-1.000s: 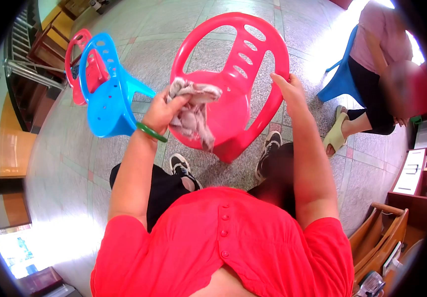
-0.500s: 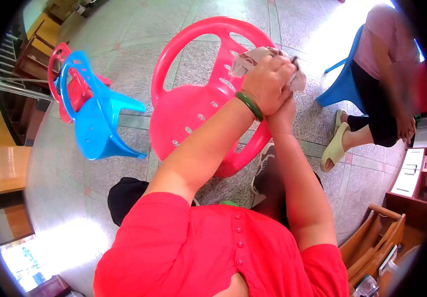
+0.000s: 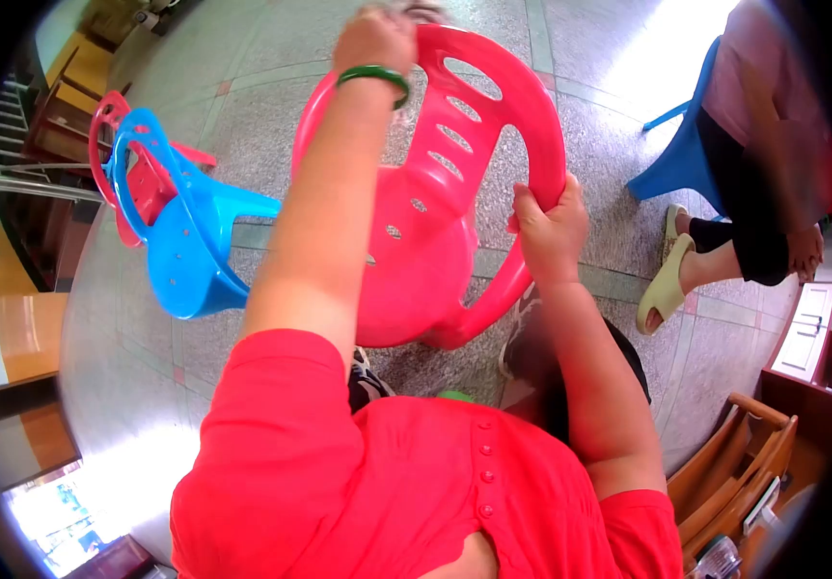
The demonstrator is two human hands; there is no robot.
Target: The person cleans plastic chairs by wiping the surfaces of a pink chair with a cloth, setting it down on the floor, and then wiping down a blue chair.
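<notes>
A pink plastic chair (image 3: 425, 246) with slots in its backrest stands right in front of me. My left hand (image 3: 374, 43), a green bangle at its wrist, is closed at the top edge of the backrest. Part of a crumpled cloth (image 3: 423, 12) shows beside its fingers, blurred and cut by the upper frame edge. On the chair's right side, my right hand (image 3: 553, 232) is wrapped around the curved rim, thumb on the inner side.
To the left stand a blue plastic chair (image 3: 184, 251) and a red chair (image 3: 150, 183) behind it. At right a person (image 3: 763, 125) sits on a blue chair (image 3: 678, 159), feet in pale green slippers (image 3: 665, 289). A wooden rack (image 3: 729, 473) is at lower right.
My hands have separated. The left moved up and left with the cloth to the backrest's top; the right moved down onto the chair's right rim. The pink chair has turned slightly.
</notes>
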